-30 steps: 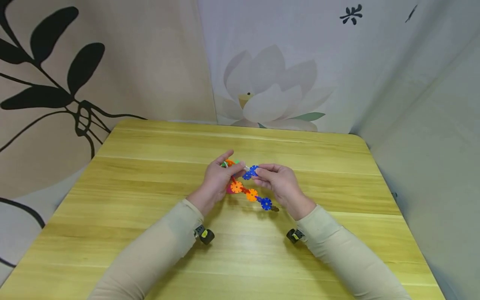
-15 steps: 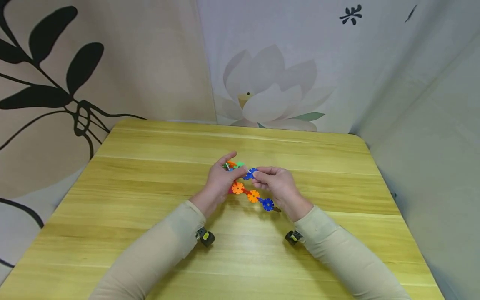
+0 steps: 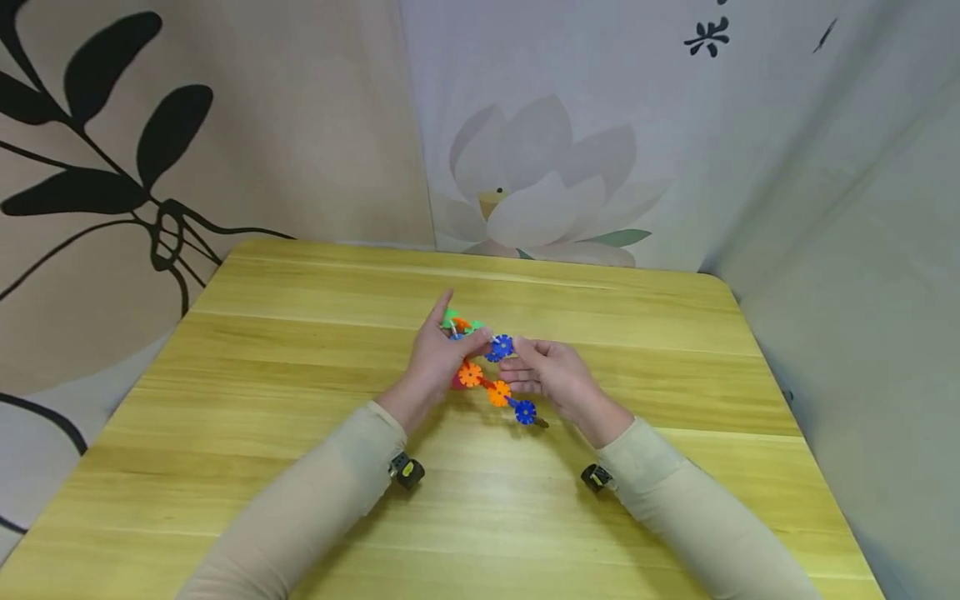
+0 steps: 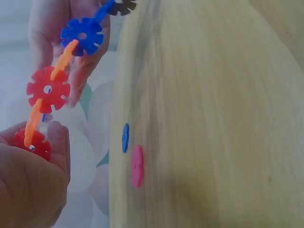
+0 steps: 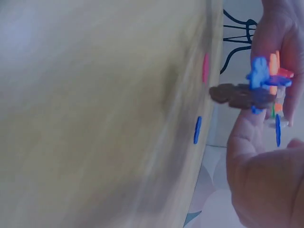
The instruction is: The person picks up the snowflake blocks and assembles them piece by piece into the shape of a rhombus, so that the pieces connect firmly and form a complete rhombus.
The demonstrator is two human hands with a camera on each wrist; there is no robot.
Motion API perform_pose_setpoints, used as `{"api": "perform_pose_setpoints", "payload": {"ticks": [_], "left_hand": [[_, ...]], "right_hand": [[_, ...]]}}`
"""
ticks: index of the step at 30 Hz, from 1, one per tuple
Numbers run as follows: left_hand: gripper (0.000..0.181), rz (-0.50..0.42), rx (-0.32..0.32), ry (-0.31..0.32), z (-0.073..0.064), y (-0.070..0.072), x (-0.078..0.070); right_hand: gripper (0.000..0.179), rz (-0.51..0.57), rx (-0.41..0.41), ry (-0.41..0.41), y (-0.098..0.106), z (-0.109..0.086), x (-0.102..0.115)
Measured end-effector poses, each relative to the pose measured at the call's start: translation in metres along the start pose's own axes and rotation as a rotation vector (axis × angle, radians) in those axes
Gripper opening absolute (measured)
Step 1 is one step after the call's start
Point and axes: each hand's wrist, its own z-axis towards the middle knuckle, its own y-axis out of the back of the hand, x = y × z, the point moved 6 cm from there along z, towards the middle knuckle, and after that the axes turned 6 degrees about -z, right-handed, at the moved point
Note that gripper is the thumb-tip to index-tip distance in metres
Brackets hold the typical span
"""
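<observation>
Grasping, with the left hand (image 3: 441, 350), a bent chain of multicoloured, slotted, flower-shaped plastic discs (image 3: 499, 393), thumb laid across. Seemingly released at the right hand (image 3: 558, 379), fingers extended and wrapped round nothing, thumb tip just beside a blue, slotted, round plastic disc (image 3: 504, 344) at 1 end of the chain. Cannot tell for certain from the head view whether touching there; looking slightly apart in the right wrist view.

Hinging, by judgement, on that narrow gap: just past the left thumb tip and directly before the right fingertips, hence closer to the right hand for that end, though supported by the left.

Running, along the longer strand, from beneath the left palm, slanting toward the body and rightward across the near side of the 2 hands, through orange, red and blue discs to a brown, slotted plastic disc (image 3: 541, 422) nearer the right palm.

Lying loose on the yellowish wood-grained tabletop (image 3: 480, 525) beneath the hands: 1 pink, slotted plastic disc (image 4: 137, 166) toward the left hand, 1 blue, thin plastic disc (image 5: 197, 129) toward the right.

Bearing no readable brand, label or writing anywhere; too small to make out on the black, yellow-patched wrist devices (image 3: 408, 472).
</observation>
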Motion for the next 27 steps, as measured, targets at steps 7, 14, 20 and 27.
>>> {"api": "perform_pose_setpoints", "payload": {"ticks": [7, 14, 20, 27], "left_hand": [[0.093, 0.037, -0.003, 0.016, 0.003, 0.01, 0.003], [0.097, 0.038, -0.034, 0.033, 0.004, 0.02, 0.007], [0.1, -0.055, -0.034, 0.08, 0.004, 0.018, 0.012], [0.086, -0.011, -0.093, 0.095, 0.0, 0.026, 0.014]], "right_hand": [[0.045, -0.27, -0.066, 0.066, 0.011, 0.007, -0.002], [0.05, -1.148, -0.031, 0.314, -0.005, 0.031, 0.015], [0.047, -1.322, 0.025, 0.32, -0.019, 0.046, 0.018], [0.025, -1.212, -0.023, 0.299, -0.01, 0.043, 0.017]]}}
